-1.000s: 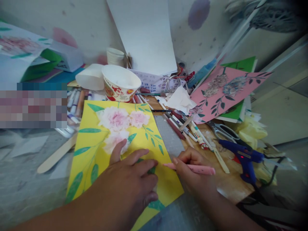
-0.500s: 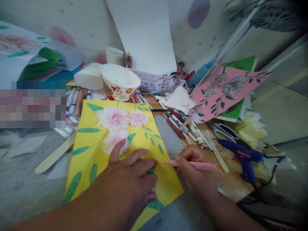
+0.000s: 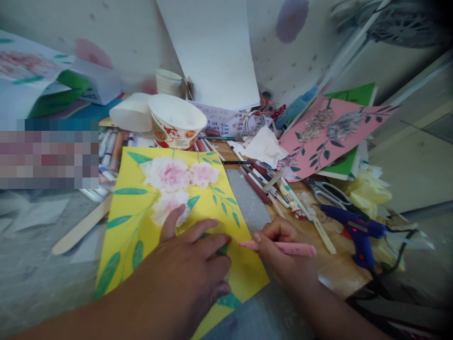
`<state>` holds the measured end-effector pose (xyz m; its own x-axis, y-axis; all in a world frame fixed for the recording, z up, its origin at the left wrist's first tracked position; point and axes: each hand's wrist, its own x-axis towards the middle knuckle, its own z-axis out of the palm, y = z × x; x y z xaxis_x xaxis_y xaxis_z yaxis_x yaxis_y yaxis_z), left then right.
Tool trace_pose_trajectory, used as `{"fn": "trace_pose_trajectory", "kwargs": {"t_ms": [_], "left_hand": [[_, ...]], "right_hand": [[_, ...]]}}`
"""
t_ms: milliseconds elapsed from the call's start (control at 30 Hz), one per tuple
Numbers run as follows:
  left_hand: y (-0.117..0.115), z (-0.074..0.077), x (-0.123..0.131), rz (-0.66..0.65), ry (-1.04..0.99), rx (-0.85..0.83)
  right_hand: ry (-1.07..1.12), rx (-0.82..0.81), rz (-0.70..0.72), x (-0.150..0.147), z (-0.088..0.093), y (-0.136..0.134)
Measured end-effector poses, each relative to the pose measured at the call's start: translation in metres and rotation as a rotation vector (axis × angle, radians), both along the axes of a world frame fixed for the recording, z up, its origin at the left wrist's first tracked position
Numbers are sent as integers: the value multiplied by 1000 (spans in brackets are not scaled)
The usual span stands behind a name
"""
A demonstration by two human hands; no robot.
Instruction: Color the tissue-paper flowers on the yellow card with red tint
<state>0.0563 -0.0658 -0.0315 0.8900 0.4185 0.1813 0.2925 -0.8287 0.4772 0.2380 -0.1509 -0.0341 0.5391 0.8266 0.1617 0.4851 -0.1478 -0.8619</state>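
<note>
Over at the far left, a flat wooden stick (image 3: pixel 80 230) with a rounded end lies slanting on the grey table mat (image 3: pixel 38 264), and above it sits a jumble of markers (image 3: pixel 109 147). Next comes the yellow paper (image 3: pixel 203 208), flat on the mat in front of the person, carrying three fluffy white-and-pink flowers (image 3: pixel 169 174) and painted green leaves. Behind it, ribbed paper cups (image 3: pixel 169 82) stand stacked, and a tilted round bowl (image 3: pixel 179 123) shows red and yellow printing, its small letters too blurred to read. Here's the left hand (image 3: pixel 194 257), palm down, fingers spread wide over the yellow paper. Past the bowl, a handwritten sheet (image 3: pixel 222 122) reads "224", "4:00" and "7:00". Then a crumpled white tissue (image 3: pixel 265 146), and below it the right hand (image 3: pixel 279 241), fingers closed in a pen grip around a smooth pink marker (image 3: pixel 293 248); its tip is over the yellow paper, though contact can't be told. Farther right, pink paper (image 3: pixel 354 137) bears ruffled flowers, metal scissors (image 3: pixel 329 192) lie below, and a blue plastic glue gun (image 3: pixel 364 231) glows with a red light.
</note>
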Motion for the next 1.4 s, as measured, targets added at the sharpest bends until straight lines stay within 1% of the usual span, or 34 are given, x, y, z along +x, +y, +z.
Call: {"fn": "trace_pose_trajectory", "kwargs": {"t_ms": [67,167,300,400,467,667,767,867,967,1067,1167,1300,1400], "left_hand": [[0,2,0,-9,15,-11],[0,5,1,12,29,-35],[0,3,2,35,-5,-10],[0,2,2,15,-3,16],[0,3,2,3,19,4],[0,4,2,19,-5,-10],[1,4,2,25,-25,2],[1,3,2,10,31,6],[0,0,1,1,26,19],[-1,-2,-1,13,-24,34],[0,-1,-1,9,-3,21],[0,1,0,-1,39,-4],[-1,2,0,8,-1,1]], "right_hand": [[4,-5,-19,0,1,0],[-33,-16,-49,0,2,0],[-25,-5,-80,1,3,0],[22,18,-50,1,2,0],[20,17,-33,0,2,0],[30,17,5,-2,2,-2],[16,-2,-13,-1,3,-2],[-19,-3,-52,0,2,-1],[-32,-9,-73,1,2,0],[-23,-17,-64,2,3,0],[-5,-20,-55,2,3,-1],[69,-16,-41,1,4,-2],[76,-5,-46,2,5,-1]]}}
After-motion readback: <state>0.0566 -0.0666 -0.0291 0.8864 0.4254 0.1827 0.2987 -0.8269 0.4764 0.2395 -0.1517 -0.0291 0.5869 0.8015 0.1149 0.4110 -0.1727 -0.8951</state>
